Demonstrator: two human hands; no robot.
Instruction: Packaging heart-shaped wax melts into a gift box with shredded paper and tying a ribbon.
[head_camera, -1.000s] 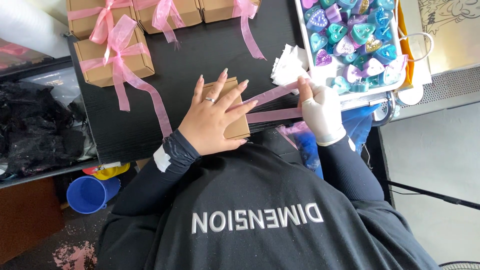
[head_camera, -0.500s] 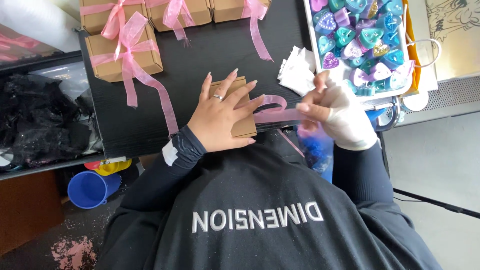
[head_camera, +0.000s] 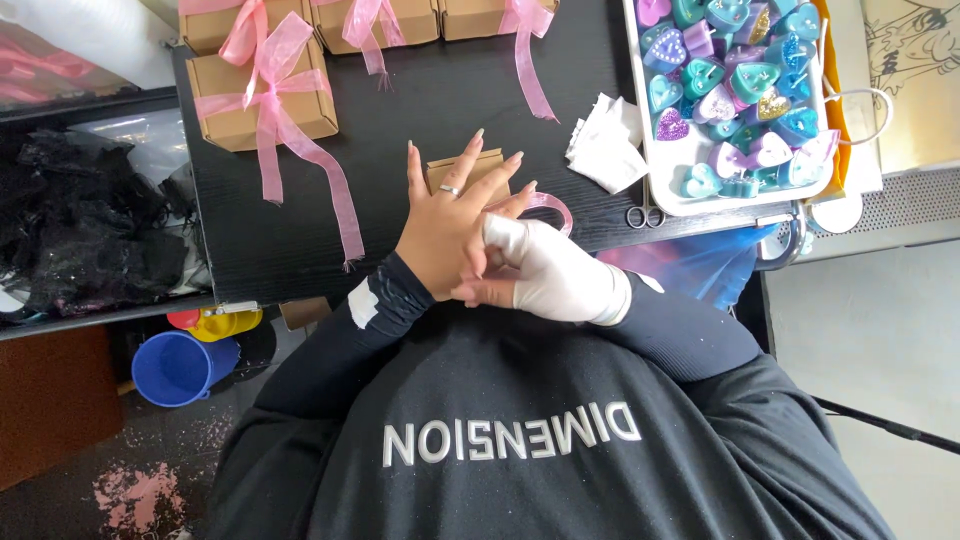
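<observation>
Left hand (head_camera: 450, 225) pressed flat, fingers spread, on small cardboard box (head_camera: 470, 168) at near edge of black table (head_camera: 440, 90), pinning it steady. Right hand (head_camera: 545, 275), wrapped in white, pinches pink ribbon (head_camera: 553, 207) beside box; loop curves round, apparently kept taut for tying

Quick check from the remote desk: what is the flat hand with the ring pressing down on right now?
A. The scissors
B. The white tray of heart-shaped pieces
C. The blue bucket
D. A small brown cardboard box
D: the left hand lies spread over the small brown cardboard box on the black table, apart from the white tray.
</observation>
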